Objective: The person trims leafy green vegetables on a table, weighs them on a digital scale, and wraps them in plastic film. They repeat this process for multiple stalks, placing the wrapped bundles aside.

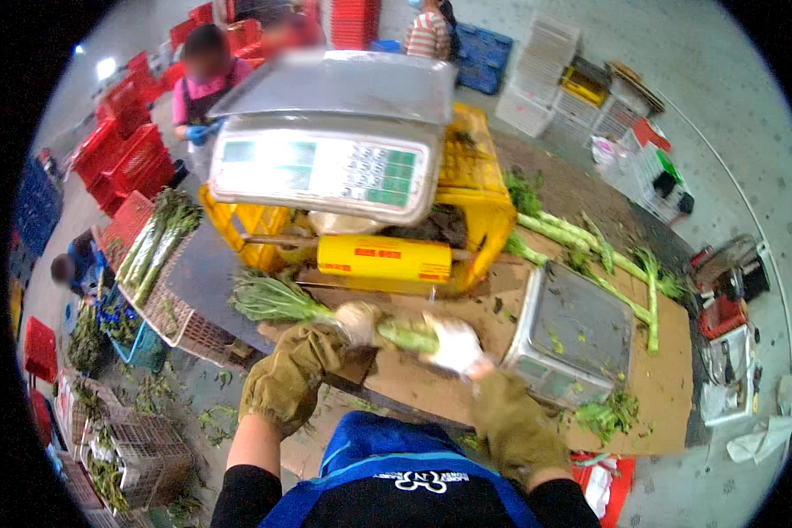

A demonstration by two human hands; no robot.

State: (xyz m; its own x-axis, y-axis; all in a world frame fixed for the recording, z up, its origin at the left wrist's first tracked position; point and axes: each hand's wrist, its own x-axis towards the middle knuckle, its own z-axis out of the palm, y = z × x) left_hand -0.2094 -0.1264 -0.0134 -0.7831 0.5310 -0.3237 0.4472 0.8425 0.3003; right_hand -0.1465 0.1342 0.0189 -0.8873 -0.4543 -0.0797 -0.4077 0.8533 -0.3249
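Note:
My left hand (pixel 358 322), in a pale glove with an olive sleeve cover, is closed around a stem-lettuce stalk (pixel 409 335). The stalk's leafy top (pixel 274 300) fans out to the left, and its thick green stem points right. At the stem's right end is my right hand (pixel 454 346), blurred and mostly white. Whether it grips the stem or only touches it cannot be made out. Beneath both hands lies flattened cardboard (pixel 429 389) on the table. Straight ahead, a yellow printed roll (pixel 384 259) hangs on a rod in a yellow plastic crate (pixel 485 204).
A digital scale (pixel 323 162) rests on the crate. Another scale (pixel 581 323) stands at right, near more stalks (pixel 587 244) and leaf scraps (pixel 610 416). Bundled stalks (pixel 158 244) lie on a basket (pixel 198 330) at left. Co-workers (pixel 204 86) are beyond, beside red crates (pixel 129 152).

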